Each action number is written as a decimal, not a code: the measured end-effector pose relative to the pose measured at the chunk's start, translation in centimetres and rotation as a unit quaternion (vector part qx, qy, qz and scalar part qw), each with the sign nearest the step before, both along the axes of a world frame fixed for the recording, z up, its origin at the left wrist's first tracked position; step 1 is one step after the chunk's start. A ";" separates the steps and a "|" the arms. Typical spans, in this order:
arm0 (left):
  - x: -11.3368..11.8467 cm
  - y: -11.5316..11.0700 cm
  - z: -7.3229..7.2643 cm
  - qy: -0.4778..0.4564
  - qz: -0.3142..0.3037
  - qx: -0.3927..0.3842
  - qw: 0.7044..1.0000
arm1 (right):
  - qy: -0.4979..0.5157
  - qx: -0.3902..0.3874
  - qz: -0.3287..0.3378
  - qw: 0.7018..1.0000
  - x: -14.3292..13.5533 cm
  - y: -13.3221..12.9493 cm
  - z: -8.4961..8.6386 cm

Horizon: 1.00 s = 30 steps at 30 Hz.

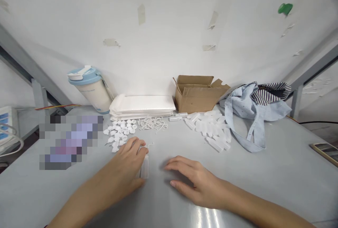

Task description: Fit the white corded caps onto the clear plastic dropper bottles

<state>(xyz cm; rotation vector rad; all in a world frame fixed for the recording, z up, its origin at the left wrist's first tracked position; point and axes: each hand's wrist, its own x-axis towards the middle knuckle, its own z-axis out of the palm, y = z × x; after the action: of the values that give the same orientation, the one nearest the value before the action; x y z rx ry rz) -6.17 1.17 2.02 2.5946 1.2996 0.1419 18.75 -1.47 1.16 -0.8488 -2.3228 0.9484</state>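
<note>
My left hand (129,166) curves over a small translucent plastic bottle (145,167) lying on the grey table, its thumb at the near end and its fingers at the far end. Part of the bottle is hidden by that hand. Just beyond those fingers is a small white piece (150,145), thin and partly covered. My right hand (196,182) hovers to the right with fingers and thumb apart, holding nothing. Ahead of the left hand lie several white pointed caps (121,129) and a heap of thin white plastic pieces (153,124). Several more translucent bottles (211,127) are piled farther right.
Against the wall stand a blue-lidded tumbler (92,90), a stack of white packets (144,105) and an open cardboard box (199,97). A light blue cloth bag (248,112) lies at the right, its strap reaching forward. A phone-like object (324,152) rests at the right edge.
</note>
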 end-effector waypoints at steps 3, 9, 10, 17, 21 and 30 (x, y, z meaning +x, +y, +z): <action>-0.2 0.1 0.0 0.014 0.005 -0.008 1.000 | 0.001 0.003 0.001 1.000 0.0 0.0 -0.1; -1.1 0.1 0.6 0.012 0.017 -0.014 1.000 | -0.004 -0.003 0.004 1.000 0.0 0.1 -0.1; -1.2 0.1 0.7 0.014 0.018 -0.013 1.000 | -0.008 -0.003 0.008 1.000 0.0 0.1 -0.1; -1.2 0.2 1.2 0.015 0.015 -0.009 1.000 | -0.055 0.006 0.065 0.996 -0.3 -0.2 0.2; -1.1 0.2 1.3 0.016 0.017 -0.009 1.000 | -0.088 -0.002 0.117 0.989 -0.4 -0.3 0.3; -1.6 0.5 1.4 -0.007 0.035 -0.037 0.999 | -0.113 -0.024 0.163 0.980 -0.4 -0.2 0.2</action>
<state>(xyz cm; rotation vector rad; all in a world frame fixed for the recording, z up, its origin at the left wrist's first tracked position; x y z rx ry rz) -7.81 1.67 3.40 2.4838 1.3654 0.1225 18.33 -1.72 1.40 -0.6316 -2.7044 1.0930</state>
